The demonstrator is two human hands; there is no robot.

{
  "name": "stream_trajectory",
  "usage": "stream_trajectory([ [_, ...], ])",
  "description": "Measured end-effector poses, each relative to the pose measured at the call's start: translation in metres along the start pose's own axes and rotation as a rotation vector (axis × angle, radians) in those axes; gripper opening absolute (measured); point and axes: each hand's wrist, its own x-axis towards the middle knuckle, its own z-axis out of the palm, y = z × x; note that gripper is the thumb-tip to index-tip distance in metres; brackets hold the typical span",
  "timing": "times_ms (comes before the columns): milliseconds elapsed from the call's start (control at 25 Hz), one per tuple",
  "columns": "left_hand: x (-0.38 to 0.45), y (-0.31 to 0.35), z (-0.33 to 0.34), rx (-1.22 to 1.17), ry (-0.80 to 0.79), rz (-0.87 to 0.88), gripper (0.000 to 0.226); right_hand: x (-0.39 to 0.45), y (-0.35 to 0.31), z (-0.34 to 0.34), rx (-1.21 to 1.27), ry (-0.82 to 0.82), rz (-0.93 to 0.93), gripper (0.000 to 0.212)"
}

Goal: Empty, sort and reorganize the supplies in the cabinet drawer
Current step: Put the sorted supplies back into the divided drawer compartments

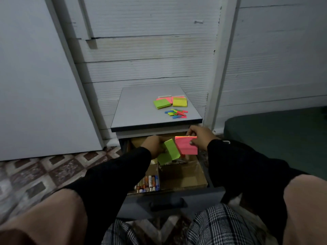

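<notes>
So the drawer (169, 197) is pulled out from the small grey cabinet (141, 110), and both hands are over it. Left hand (154, 145) has its fingers clamped on a green sticky-note pad (169, 152), tilted, and the right hand (200, 137) pinches a pink pad (186, 145) just beside it at 3 o'clock; the two pads overlap in view, can't tell if they touch. Down in the drawer, a cardboard divider with a pile of batteries (148, 184) in the compartment at 7 o'clock of the pads. On the cabinet top, toward 12 o'clock, sit more pads: green (161, 104), yellow (179, 102), pink underneath (partly hidden), plus a scatter of little colored page flags (176, 114) near the front edge.
</notes>
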Motion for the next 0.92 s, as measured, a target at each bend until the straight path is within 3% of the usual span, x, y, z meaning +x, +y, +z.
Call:
stream_trajectory([
  [320,-0.005,0.006,0.046,0.322,-0.129,0.045,0.038,-0.01,0.036,0.038,-0.058,-0.082,0.089,0.018],
  [640,0.004,-0.003,0.084,0.413,-0.274,0.05,0.038,-0.01,0.064,0.067,-0.124,-0.224,0.146,0.022],
  [920,0.012,-0.013,0.109,0.626,-0.35,-0.009,0.037,-0.006,0.07,0.089,-0.309,-0.388,0.029,0.029],
])
